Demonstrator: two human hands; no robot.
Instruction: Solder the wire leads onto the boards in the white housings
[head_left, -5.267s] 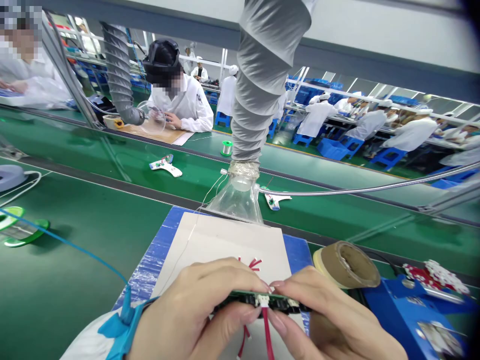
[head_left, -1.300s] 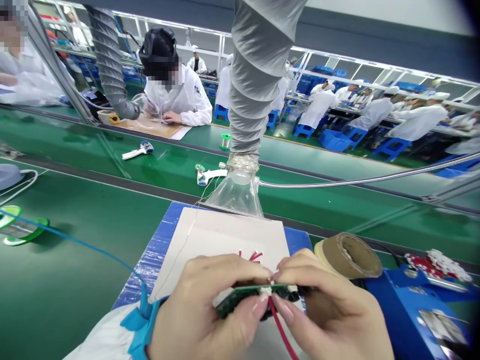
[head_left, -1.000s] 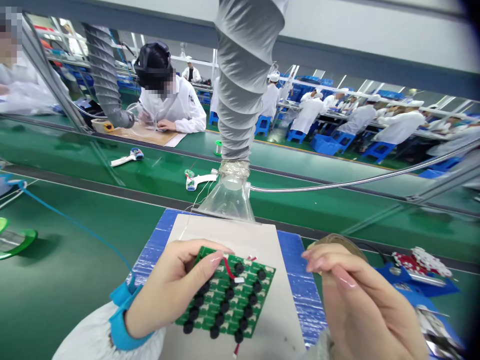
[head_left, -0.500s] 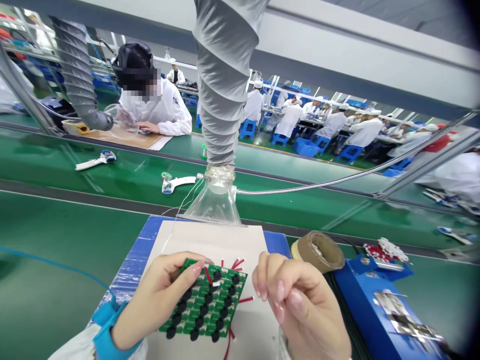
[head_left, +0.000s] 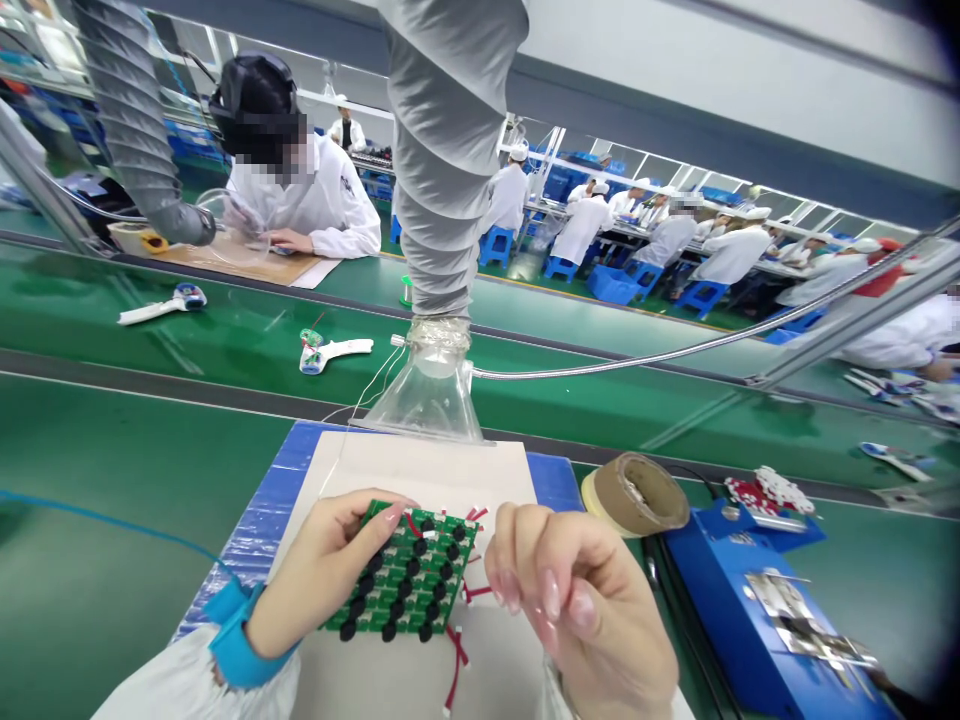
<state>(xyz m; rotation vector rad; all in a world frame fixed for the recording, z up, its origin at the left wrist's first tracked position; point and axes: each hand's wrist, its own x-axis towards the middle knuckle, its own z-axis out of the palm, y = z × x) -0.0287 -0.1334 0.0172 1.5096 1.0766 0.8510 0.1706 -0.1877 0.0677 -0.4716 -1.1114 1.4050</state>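
Observation:
My left hand grips the left edge of a green circuit board studded with black round parts, holding it flat over a white mat. Thin red wires with white plugs stick out from the board's right and lower edges. My right hand hovers just right of the board with its fingers curled downward; nothing shows in them. A blue wrist strap circles my left wrist.
A clear funnel on a grey exhaust hose hangs over the mat's far edge. A brown tape roll and a blue fixture stand to the right. White handheld devices lie on the green conveyor. People in white coats work beyond.
The board was held edge-on between both hands at a red wire; my right hand let go and the left laid the board flat. Devices on the conveyor drifted left.

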